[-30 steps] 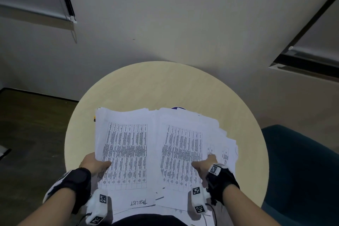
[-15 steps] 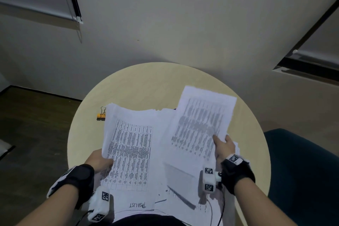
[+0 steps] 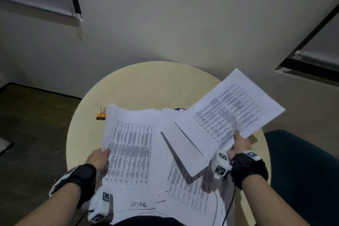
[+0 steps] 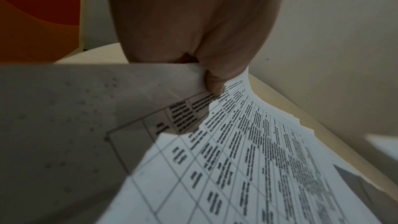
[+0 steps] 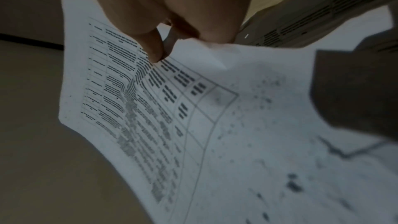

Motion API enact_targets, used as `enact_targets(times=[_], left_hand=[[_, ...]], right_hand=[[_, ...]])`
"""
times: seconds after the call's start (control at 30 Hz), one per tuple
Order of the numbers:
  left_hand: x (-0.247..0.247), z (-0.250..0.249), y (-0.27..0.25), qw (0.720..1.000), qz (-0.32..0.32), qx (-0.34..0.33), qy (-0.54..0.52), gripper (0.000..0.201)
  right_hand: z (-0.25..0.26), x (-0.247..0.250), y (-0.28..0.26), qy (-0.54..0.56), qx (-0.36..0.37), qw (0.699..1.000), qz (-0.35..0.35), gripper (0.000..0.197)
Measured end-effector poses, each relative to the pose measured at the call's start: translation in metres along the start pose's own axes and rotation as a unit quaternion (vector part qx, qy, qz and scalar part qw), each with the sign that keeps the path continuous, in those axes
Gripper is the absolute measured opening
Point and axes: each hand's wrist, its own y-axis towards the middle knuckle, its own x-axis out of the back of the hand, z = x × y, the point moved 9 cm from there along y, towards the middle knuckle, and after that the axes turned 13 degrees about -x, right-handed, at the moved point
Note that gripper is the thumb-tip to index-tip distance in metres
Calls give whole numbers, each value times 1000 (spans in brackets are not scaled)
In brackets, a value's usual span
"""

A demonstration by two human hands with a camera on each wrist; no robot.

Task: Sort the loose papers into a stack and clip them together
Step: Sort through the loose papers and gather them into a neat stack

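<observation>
A thick stack of printed sheets (image 3: pixel 132 152) lies on the round pale table (image 3: pixel 146 82), its left edge lifted. My left hand (image 3: pixel 100 156) grips that edge, thumb on top (image 4: pixel 215 83). To the right, my right hand (image 3: pixel 238 143) pinches a single printed sheet (image 3: pixel 231 113) and holds it up in the air, tilted over the table's right side; the thumb lies on its printed face (image 5: pixel 154 54). More loose sheets (image 3: pixel 190 189) lie flat below it. An orange binder clip (image 3: pixel 101 114) sits on the table just left of the stack.
A dark teal chair (image 3: pixel 302 170) stands at the right of the table. A small blue object (image 3: pixel 179 109) peeks out behind the papers. Bare tabletop shows beyond the papers, then a pale wall. Dark floor lies to the left.
My right hand has picked one sheet off the right pile and swung it up and out to the right. The left hand has kept its hold on the stack's edge, uncovering the clip.
</observation>
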Motion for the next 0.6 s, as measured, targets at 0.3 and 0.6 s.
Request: enact_targets(times=[0.3,0.6], left_hand=[[-21,-26,-11,996,70,0,-61,31],[-39,-45,-29,994,98,-20,-54,66]], right_hand=[[-26,-36,-32,-69,-5,996,60,54],[-104,-141,-103,-511,76,816,260,48]])
